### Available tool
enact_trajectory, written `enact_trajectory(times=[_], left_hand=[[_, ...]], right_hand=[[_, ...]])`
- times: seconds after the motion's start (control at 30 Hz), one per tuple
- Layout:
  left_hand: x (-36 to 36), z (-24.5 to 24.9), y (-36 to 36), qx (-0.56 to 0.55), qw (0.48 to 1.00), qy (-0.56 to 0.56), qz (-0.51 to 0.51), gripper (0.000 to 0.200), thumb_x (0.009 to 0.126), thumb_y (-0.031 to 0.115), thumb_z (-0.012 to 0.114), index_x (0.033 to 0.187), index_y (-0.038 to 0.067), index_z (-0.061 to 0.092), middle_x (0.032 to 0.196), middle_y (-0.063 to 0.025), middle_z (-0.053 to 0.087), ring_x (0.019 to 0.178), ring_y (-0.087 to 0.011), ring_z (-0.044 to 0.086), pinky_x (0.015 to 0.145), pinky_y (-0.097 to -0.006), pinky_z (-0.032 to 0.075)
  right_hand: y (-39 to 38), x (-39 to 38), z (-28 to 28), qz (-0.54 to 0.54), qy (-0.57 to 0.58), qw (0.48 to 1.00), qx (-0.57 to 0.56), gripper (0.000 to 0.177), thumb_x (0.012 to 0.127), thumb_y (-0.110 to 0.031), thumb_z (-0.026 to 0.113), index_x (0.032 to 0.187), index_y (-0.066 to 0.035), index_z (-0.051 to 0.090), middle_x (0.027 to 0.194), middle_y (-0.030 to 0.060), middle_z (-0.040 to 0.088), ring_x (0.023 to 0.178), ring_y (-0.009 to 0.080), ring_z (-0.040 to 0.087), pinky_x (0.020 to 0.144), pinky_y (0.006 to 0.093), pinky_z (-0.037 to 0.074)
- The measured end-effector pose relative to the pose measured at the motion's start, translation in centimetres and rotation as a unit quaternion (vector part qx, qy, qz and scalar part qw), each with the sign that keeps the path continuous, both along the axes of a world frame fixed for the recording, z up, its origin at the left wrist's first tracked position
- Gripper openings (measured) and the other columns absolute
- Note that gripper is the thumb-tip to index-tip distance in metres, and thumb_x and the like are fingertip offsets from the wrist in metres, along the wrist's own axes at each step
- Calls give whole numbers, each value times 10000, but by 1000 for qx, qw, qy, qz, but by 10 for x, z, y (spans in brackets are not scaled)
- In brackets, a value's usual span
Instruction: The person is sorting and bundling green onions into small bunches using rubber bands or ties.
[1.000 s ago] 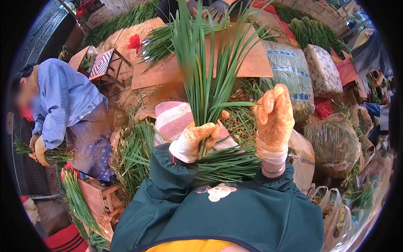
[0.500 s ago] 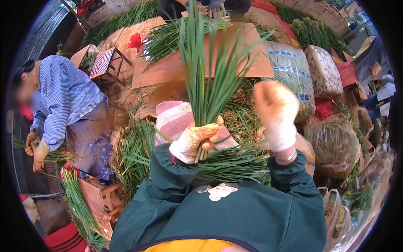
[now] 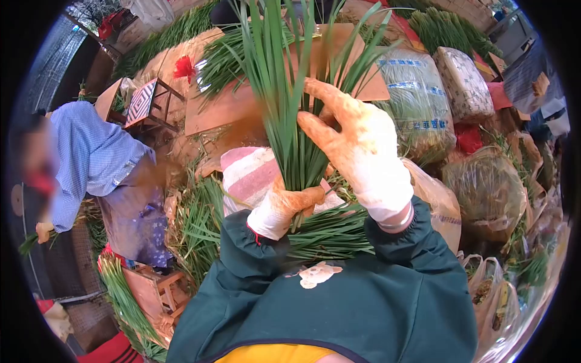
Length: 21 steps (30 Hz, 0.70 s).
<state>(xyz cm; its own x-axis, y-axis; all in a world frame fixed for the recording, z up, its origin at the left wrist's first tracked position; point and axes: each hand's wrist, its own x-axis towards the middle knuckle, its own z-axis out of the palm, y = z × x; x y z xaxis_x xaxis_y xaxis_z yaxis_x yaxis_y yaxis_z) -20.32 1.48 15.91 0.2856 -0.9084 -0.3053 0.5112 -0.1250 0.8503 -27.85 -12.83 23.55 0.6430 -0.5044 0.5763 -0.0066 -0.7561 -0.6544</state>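
Note:
My left hand (image 3: 292, 202), in a stained white and orange glove, is wrapped round the lower stems of an upright bunch of long green leaves (image 3: 290, 127). My right hand (image 3: 351, 130), gloved alike, has its thumb and fingers spread at the right side of the bunch, above my left hand; some fingertips are partly behind leaves. Below my hands, more cut green leaves (image 3: 333, 236) lie across my lap. Behind the bunch is a pink and white striped cloth (image 3: 248, 172).
A person in a blue checked top (image 3: 97, 148) bends at the left. Ahead lies a brown board (image 3: 224, 112) with leaves on it. Wrapped bales (image 3: 417, 100) and plastic bags (image 3: 487, 290) stand at the right. A small stool (image 3: 148, 106) is at the back left.
My right hand has moved left to the bunch and opened its fingers. My left hand still grips the stems. The person at the left has shifted, one hand now lower and further left.

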Motion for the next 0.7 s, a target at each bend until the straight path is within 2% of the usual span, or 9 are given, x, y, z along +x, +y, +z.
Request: enact_trajectory(times=[0.1,0.17,0.2,0.27,0.4,0.53,0.6,0.63,0.7], left_hand=[[-1,11,0,41,998,-40,-31,364,746,53,638,1104,29,577,775,-3,556,580,-81,487,509,-232,370],[0,10,0,28,998,-51,-34,354,756,63,636,1104,32,578,760,-2,543,576,-82,484,508,-229,369],[0,8,1,28,998,-50,-34,354,756,63,636,1104,32,578,760,-2,543,576,-82,484,508,-229,369],[2,4,3,26,998,-41,-27,376,768,88,648,1131,38,565,757,-2,541,586,-82,482,523,-228,374],[6,-1,7,-27,999,12,-31,413,790,138,659,1176,47,544,769,-5,545,603,-82,481,542,-229,378],[7,-8,8,-43,997,12,-66,480,816,232,672,1230,49,514,799,-34,565,613,-85,486,561,-233,384],[8,-12,8,-48,996,11,-77,499,820,260,675,1240,48,509,814,-47,576,608,-87,489,562,-232,384],[9,-15,9,-58,994,5,-91,504,826,302,678,1228,47,512,828,-58,586,604,-88,493,564,-232,383],[10,-16,9,-66,992,-2,-106,514,832,344,682,1216,45,515,843,-68,597,599,-89,498,565,-231,382]], right_hand=[[-5,9,3,-14,87,995,44,282,783,-71,687,1063,-60,654,652,30,575,592,98,549,553,266,433],[-8,9,9,66,135,964,217,224,790,-136,687,967,-6,643,796,138,649,695,234,643,644,307,494],[-11,11,3,66,135,964,218,224,790,-136,687,967,-6,643,796,138,649,695,234,643,644,307,494],[-15,15,-14,158,-1,929,334,138,840,-124,665,906,-4,642,747,-6,622,674,63,545,613,231,440],[-17,8,-20,193,-40,878,437,124,851,-123,661,915,-16,656,802,-5,628,725,48,532,657,201,427],[-17,7,-17,143,16,918,369,188,849,-157,671,962,-7,661,805,18,634,727,77,559,654,229,451],[-13,9,-16,100,57,958,261,301,809,-267,690,976,-18,672,818,111,653,741,196,628,682,294,486],[-13,9,-14,97,55,958,263,301,809,-267,690,976,-18,672,818,111,653,741,196,628,682,294,486],[-16,8,-5,118,104,968,198,366,782,-324,686,987,-21,674,868,142,656,793,273,643,724,332,496]])
